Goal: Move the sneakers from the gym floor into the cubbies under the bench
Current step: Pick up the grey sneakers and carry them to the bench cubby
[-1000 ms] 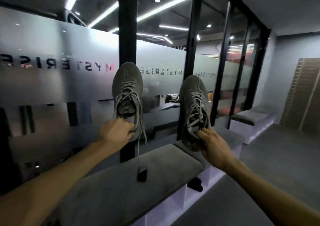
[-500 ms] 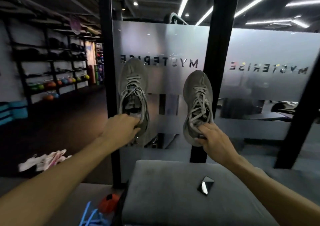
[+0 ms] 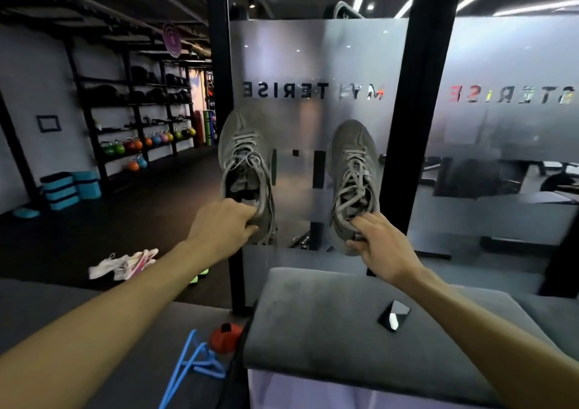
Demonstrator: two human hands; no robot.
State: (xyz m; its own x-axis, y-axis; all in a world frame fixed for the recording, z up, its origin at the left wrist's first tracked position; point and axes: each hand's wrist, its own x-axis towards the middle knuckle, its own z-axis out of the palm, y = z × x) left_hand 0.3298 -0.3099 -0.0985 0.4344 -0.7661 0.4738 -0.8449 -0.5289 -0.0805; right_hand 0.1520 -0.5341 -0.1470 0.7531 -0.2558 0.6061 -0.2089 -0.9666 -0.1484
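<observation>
Aloft, 2 grey sneakers, 1 per hand.

Mirrored word "MYSTERISE" in dark letters on the frosted glass panel, same word partly visible on right glass panel

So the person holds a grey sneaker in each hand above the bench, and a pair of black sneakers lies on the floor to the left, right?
Not quite: the head view shows the floor pair is white with pink, not black. Each hand, left and right, does hold a grey sneaker above the bench.
</observation>
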